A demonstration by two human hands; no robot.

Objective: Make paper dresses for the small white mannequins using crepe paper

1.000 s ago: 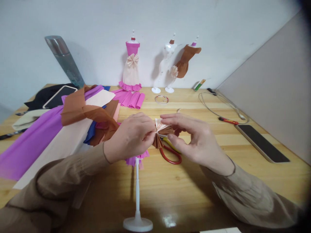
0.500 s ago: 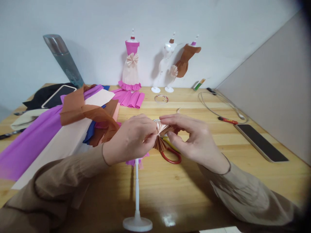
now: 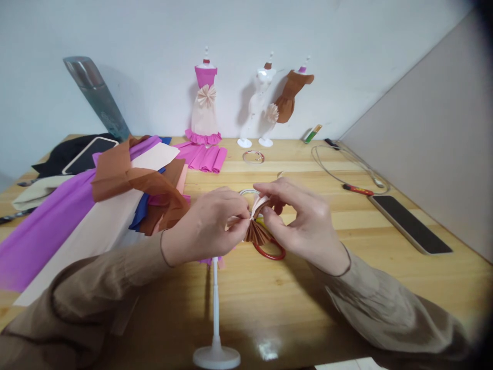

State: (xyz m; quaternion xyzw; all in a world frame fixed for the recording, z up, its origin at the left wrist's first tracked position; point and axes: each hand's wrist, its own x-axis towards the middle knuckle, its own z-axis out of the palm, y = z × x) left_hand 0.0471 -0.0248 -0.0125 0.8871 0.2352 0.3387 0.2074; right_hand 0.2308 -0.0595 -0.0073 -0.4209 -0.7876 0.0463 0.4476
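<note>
Between my two hands is a pleated paper fan, brown with a cream layer, gathered at its middle. My left hand pinches the gathered part with thumb and fingertips. With thumb and forefinger, my right hand grips the upper right folds. Partly covered by the fan and fingers, scissors with red handles lie on the table behind. Beneath my left hand, a white mannequin stand rises from its round base; its upper part is hidden by the hand.
Crepe paper sheets in purple, cream and brown cover the left. Small dressed mannequins stand along the wall with a bare white mannequin. A bottle leans at back left. A phone and cable lie right.
My right fingers have folded the fan's upper right part inward, so less of its cream face shows. My left hand keeps its pinch. The view has shifted slightly.
</note>
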